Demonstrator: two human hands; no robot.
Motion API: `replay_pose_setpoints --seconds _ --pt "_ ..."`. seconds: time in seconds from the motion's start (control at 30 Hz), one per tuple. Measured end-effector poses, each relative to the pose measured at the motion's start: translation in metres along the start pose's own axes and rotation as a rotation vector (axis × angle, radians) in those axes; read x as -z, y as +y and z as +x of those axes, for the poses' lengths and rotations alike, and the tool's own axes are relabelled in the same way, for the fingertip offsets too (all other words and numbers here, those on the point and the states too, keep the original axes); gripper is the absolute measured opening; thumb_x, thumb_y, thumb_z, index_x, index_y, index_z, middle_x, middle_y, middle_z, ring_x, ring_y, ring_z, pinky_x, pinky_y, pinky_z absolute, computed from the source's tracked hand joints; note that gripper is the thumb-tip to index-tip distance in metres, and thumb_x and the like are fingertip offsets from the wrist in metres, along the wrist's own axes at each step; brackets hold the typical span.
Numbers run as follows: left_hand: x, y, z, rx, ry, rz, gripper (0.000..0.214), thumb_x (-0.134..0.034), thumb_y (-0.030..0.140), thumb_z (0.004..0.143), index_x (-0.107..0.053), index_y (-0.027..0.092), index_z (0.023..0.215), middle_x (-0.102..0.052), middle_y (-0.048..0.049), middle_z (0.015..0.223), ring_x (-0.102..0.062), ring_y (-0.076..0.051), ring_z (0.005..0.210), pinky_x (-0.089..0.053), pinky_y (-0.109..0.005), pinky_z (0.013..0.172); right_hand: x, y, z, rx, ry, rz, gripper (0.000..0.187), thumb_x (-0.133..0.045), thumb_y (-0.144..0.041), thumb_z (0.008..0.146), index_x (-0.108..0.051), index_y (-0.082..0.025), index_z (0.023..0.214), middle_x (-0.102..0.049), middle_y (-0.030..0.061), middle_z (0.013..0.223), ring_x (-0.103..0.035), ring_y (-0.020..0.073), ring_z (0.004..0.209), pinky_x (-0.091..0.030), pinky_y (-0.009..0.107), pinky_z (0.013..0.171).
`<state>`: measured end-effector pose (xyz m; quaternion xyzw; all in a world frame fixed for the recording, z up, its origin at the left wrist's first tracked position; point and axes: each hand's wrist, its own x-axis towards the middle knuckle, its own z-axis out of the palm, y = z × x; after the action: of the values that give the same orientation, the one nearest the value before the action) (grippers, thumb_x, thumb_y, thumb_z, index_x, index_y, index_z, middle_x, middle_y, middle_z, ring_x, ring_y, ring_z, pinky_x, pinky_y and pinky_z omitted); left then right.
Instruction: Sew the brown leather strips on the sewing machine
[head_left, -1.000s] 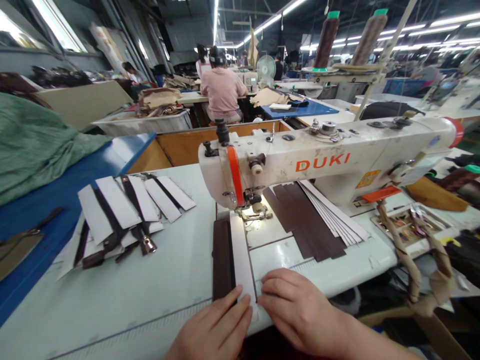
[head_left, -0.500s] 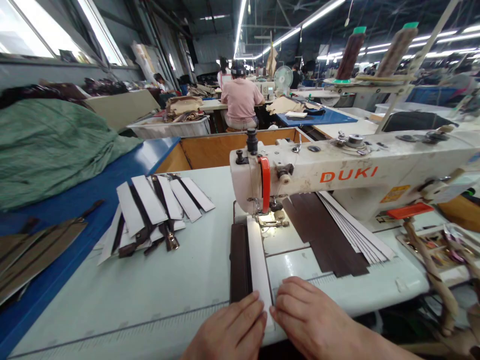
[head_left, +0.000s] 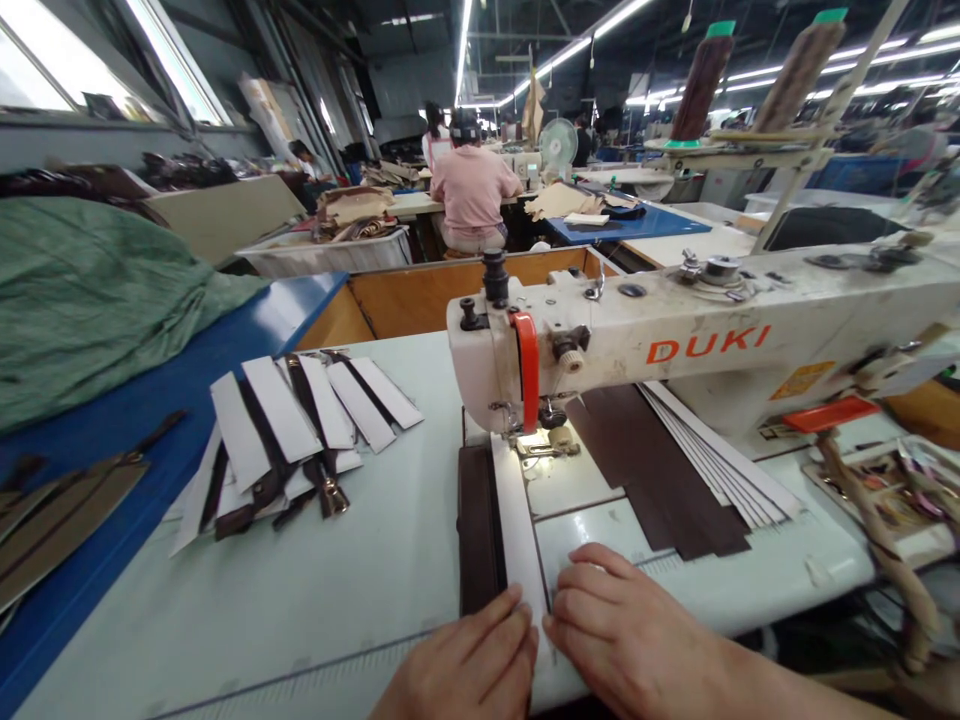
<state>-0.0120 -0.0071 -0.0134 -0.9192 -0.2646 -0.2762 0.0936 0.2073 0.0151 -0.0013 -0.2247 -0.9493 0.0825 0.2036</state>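
Note:
A white-backed strip [head_left: 517, 520] runs lengthwise under the presser foot of a sewing machine [head_left: 555, 355]. Along its left side lies a dark brown strip [head_left: 478, 530], with a black band between the two. My left hand [head_left: 469, 655] rests over the near end of both, fingers held together and pressed at the white strip's left edge. At the right edge, my right hand [head_left: 615, 625] has its fingers curled and the tips closed against the white strip. The undersides of both hands' fingertips are hidden.
White-backed pieces with dark zippers [head_left: 300, 430] lie piled to the left. Brown panels with white backing [head_left: 675, 480] are fanned out right of the needle. Beyond stand thread cones [head_left: 701, 85], a parts tray [head_left: 892, 480] and a seated person in pink [head_left: 474, 185].
The view has shifted slightly, so the piled pieces appear farther left. Both hands stay at the near end of the white strip, with hardly any visible movement.

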Motion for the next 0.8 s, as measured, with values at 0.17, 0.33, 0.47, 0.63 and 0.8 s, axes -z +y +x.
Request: replay_pose_setpoints --seconds 0.17,0.33,0.47,0.63,0.8 --pt "-0.006 -0.016 0.013 -0.018 0.083 -0.024 0.034 -0.034 0.013 0.093 -0.067 0.01 0.093 -0.072 -0.0099 0.092 -0.067 -0.018 0.096 -0.056 -0.024 0.083 0.0 0.017 0.009 -0.02 -0.025 -0.004 0.021 -0.04 -0.01 0.094 -0.059 -0.015 0.085 -0.059 0.004 0.078 -0.047 0.0184 0.078 -0.037 0.034 0.087" --pt "-0.001 -0.03 0.027 0.052 -0.057 -0.029 0.027 -0.041 0.011 0.09 -0.066 0.009 0.102 -0.07 -0.0107 0.1 -0.063 -0.019 0.105 -0.054 -0.028 0.09 -0.002 0.035 0.022 -0.058 -0.005 -0.049 0.019 -0.043 -0.014 0.095 -0.059 -0.015 0.084 -0.058 0.0038 0.079 -0.046 0.0186 0.081 -0.036 0.035 0.084" --pt "-0.003 -0.044 0.036 0.069 -0.047 -0.023 0.027 -0.04 0.011 0.091 -0.066 0.01 0.1 -0.07 -0.0104 0.101 -0.064 -0.019 0.102 -0.055 -0.029 0.089 -0.002 0.049 0.033 -0.055 0.016 -0.102 0.017 -0.046 -0.015 0.094 -0.06 -0.015 0.083 -0.059 0.0036 0.079 -0.047 0.0188 0.081 -0.035 0.035 0.085" --pt "-0.014 -0.063 0.041 0.1 -0.035 -0.004 0.028 -0.039 0.012 0.092 -0.065 0.01 0.103 -0.069 -0.0117 0.103 -0.065 -0.019 0.101 -0.055 -0.03 0.088 -0.002 0.064 0.047 -0.12 0.059 -0.154 0.016 -0.052 -0.015 0.092 -0.058 -0.016 0.077 -0.059 0.0021 0.08 -0.048 0.018 0.086 -0.033 0.033 0.089" --pt "-0.024 -0.083 0.043 0.108 -0.037 0.05 0.03 -0.037 0.018 0.095 -0.062 0.009 0.108 -0.069 -0.012 0.107 -0.065 -0.019 0.102 -0.054 -0.031 0.089 -0.009 0.07 0.055 -0.216 0.106 -0.202 0.014 -0.05 -0.016 0.094 -0.061 -0.016 0.086 -0.061 0.0024 0.081 -0.05 0.0186 0.084 -0.032 0.035 0.09"
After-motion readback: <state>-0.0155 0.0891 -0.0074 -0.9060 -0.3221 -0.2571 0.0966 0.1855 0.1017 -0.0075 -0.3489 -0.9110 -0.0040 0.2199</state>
